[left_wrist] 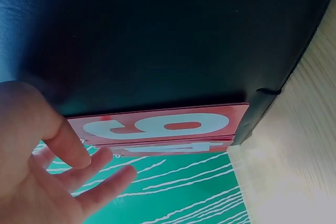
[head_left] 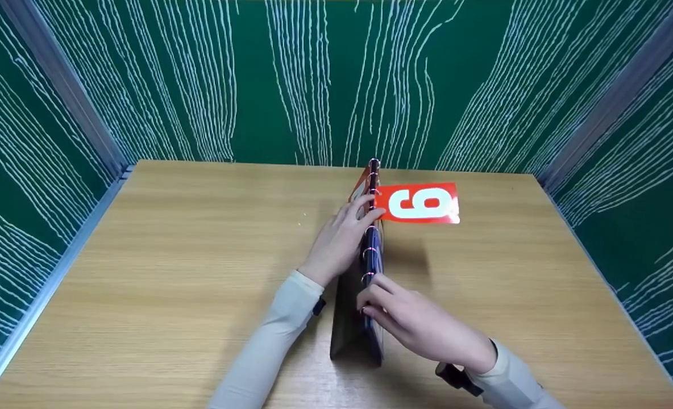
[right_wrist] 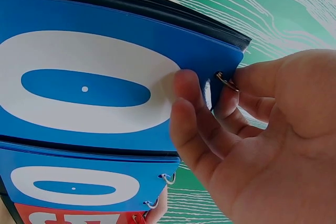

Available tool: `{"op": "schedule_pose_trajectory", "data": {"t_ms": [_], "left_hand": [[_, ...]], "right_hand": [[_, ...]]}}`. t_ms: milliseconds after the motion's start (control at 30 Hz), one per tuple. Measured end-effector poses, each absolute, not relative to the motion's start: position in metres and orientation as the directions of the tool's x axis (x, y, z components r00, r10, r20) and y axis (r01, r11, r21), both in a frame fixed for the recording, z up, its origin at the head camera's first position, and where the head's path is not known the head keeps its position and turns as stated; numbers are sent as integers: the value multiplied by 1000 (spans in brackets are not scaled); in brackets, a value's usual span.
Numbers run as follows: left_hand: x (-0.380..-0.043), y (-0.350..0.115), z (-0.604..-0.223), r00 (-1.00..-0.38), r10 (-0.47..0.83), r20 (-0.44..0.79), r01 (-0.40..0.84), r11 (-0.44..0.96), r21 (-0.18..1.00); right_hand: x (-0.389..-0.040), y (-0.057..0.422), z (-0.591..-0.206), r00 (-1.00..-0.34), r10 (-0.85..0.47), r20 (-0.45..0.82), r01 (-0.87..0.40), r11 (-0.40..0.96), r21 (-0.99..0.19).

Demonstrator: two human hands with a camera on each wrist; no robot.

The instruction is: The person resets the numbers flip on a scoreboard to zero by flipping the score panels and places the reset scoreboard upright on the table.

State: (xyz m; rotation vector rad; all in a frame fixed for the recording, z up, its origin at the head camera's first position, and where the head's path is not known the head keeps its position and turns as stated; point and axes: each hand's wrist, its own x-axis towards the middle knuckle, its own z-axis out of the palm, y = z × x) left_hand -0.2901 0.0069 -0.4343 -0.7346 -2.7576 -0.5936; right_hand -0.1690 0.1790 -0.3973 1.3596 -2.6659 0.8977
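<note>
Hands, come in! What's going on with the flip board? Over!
Left hand at the red card. Right hand gripping the blue card. Board standing like a tent. Possible snag: red card juts sideways.

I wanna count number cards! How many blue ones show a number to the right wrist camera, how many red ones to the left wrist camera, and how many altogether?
Blue: 2, the upper blue card and the lower blue card
Red: 2, the upper red card and the lower red card
Total: 4
</note>
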Motion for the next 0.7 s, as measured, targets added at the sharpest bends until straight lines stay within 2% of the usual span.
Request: {"op": "schedule_pose_trajectory", "data": {"t_ms": [533, 700], "left_hand": [[-293, 4, -434, -834, 440, 334, 540, 775, 328], [-292, 2, -432, -820, 463, 336, 561, 767, 311]], "right_hand": [[-169, 179, -398, -596, -738, 317, -778, 431, -457], [-169, 178, -397, -612, -735, 293, -759, 443, -477]]}}
